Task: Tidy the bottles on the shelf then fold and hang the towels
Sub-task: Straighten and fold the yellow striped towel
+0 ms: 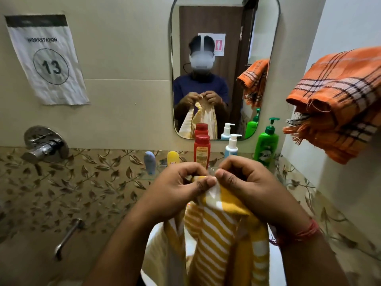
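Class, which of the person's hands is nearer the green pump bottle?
Right. The right hand is just below-left of the green bottle; the left hand is farther left, under the red bottle.

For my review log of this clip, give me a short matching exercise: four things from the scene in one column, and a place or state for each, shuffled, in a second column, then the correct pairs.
Column one:
1. yellow striped towel
2. orange checked towel
3. green pump bottle
4. red bottle

Column two:
A. hangs folded high at the right wall
B. stands on the shelf just below the mirror, middle of the row
C. pinched at its top edge by the left hand and right hand
D. stands at the right end of the bottle row

Pairs: 1-C, 2-A, 3-D, 4-B
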Demonstrator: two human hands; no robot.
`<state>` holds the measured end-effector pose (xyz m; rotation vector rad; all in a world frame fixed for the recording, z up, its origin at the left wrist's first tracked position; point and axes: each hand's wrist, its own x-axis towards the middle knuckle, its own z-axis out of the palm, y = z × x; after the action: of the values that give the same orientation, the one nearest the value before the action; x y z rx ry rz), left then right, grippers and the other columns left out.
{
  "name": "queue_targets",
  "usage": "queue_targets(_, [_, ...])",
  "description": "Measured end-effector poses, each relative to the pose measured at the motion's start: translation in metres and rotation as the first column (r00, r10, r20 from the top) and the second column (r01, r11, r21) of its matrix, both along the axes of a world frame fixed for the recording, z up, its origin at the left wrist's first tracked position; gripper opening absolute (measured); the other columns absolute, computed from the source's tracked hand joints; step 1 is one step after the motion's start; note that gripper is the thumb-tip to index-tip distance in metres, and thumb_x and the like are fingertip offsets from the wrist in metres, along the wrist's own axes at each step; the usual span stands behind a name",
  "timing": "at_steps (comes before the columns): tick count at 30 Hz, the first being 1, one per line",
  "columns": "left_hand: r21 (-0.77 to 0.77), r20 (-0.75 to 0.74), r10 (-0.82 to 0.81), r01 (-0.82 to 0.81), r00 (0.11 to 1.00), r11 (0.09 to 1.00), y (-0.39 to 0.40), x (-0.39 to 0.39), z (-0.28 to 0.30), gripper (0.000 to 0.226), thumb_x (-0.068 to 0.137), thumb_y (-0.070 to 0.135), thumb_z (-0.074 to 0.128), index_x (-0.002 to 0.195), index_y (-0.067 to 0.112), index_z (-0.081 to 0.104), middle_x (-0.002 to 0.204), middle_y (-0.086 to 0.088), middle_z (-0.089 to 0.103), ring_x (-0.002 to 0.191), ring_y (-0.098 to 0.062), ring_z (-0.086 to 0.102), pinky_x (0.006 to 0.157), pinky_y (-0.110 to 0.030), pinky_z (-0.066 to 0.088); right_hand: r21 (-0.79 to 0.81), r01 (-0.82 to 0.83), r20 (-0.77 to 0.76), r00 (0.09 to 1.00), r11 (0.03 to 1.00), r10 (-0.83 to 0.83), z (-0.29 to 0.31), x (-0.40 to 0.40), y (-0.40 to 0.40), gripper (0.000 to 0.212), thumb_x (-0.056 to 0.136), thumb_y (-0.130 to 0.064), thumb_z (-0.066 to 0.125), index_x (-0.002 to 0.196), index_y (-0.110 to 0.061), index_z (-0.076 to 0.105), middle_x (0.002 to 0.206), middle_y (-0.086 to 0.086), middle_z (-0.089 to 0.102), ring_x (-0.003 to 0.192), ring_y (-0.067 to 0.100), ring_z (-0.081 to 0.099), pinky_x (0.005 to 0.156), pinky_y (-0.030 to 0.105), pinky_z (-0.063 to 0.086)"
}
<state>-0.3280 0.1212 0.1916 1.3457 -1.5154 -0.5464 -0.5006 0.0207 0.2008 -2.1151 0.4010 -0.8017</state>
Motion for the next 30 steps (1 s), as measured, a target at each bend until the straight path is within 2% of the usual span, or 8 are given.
queue_targets(7, [-0.125,-0.028,0.171,-0.174,0.985,0.977,0.002,0.000,-0.002,0.027,0.079,0.048,0.062,0.081,0.022,0.068,0.079,0.005,0.065,0.074,-0.010,0.064,0.064,-0.024,0.053,-0.262,-0.010,-0.218,0.975,0.965,-0.049,-0.006,-0.010,-0.003,0.014,0.089,-0.043,0.066,0.099,-0.034,0.062,0.092,-0.016,0.062,0.088,0.003,0.060,0.070,0.022,0.051])
queue_targets(12, [-0.233,0.066,0.305,-0.282,0.950,0.931,0.002,-0.001,0.000,0.028,0.079,0.048,0.062,0.082,0.021,0.068,0.084,0.010,0.062,0.082,-0.006,0.061,0.068,-0.014,0.050,-0.435,0.123,-0.080,0.981,0.892,-0.174,-0.018,-0.002,-0.004,0.031,0.095,-0.035,0.047,0.122,-0.032,0.062,0.111,-0.020,0.061,0.104,-0.001,0.056,0.086,0.025,0.051])
queue_targets(16, [-0.355,0.173,0.399,-0.321,0.900,0.878,0.003,-0.003,0.001,0.021,0.084,0.040,0.068,0.082,0.020,0.069,0.082,0.012,0.060,0.082,-0.010,0.060,0.067,-0.014,0.050,-0.508,0.221,0.033,0.971,0.832,-0.238,-0.022,0.007,-0.001,0.033,0.096,-0.027,0.048,0.123,-0.026,0.065,0.116,-0.011,0.055,0.108,0.006,0.054,0.089,0.020,0.049])
queue_targets(19, [-0.418,0.196,0.426,-0.318,0.883,0.851,0.003,-0.006,0.002,0.017,0.091,0.028,0.069,0.079,0.018,0.065,0.078,0.009,0.058,0.076,-0.013,0.059,0.060,-0.015,0.049,-0.368,0.291,0.204,0.952,0.883,-0.229,-0.019,0.008,0.007,0.025,0.093,-0.023,0.054,0.112,-0.021,0.070,0.103,-0.008,0.058,0.098,0.006,0.058,0.081,0.015,0.047])
queue_targets(22, [-0.464,0.116,0.463,-0.365,0.879,0.807,0.006,-0.008,0.004,0.016,0.093,0.016,0.067,0.079,0.013,0.063,0.074,0.005,0.058,0.067,-0.013,0.059,0.053,-0.014,0.045,0.011,0.002,0.171,0.985,1.000,-0.004,-0.014,0.003,0.011,0.015,0.091,-0.025,0.062,0.102,-0.021,0.070,0.093,-0.006,0.067,0.090,0.014,0.066,0.076,0.029,0.056])
queue_targets(24, [-0.493,-0.007,0.558,-0.489,0.830,0.720,0.010,-0.001,0.007,0.014,0.094,0.006,0.063,0.081,0.012,0.063,0.073,0.002,0.060,0.063,-0.011,0.059,0.051,-0.011,0.044,0.216,-0.157,0.094,0.986,0.964,0.140,-0.016,-0.007,0.004,0.012,0.088,-0.021,0.067,0.099,-0.018,0.069,0.089,-0.005,0.068,0.086,0.015,0.067,0.071,0.029,0.057])
queue_targets(28, [-0.525,-0.254,0.752,-0.740,0.608,0.421,0.020,0.040,0.014,0.011,0.096,0.020,0.063,0.086,0.021,0.059,0.074,0.014,0.056,0.064,0.009,0.053,0.059,-0.005,0.039,0.241,-0.073,-0.058,0.994,0.968,0.089,-0.028,-0.048,-0.020,0.014,0.080,-0.027,0.069,0.087,-0.015,0.068,0.080,0.001,0.065,0.076,0.014,0.062,0.066,0.022,0.050])
queue_targets(30, [-0.457,-0.356,0.769,-0.817,0.531,0.352,0.022,0.061,0.011,0.013,0.097,0.032,0.063,0.088,0.023,0.060,0.074,0.014,0.058,0.065,0.007,0.054,0.064,-0.018,0.048,0.261,0.034,-0.064,0.998,0.965,-0.018,-0.031,-0.065,-0.029,0.020,0.074,-0.035,0.072,0.081,-0.017,0.068,0.077,0.001,0.066,0.074,0.014,0.063,0.064,0.021,0.050])
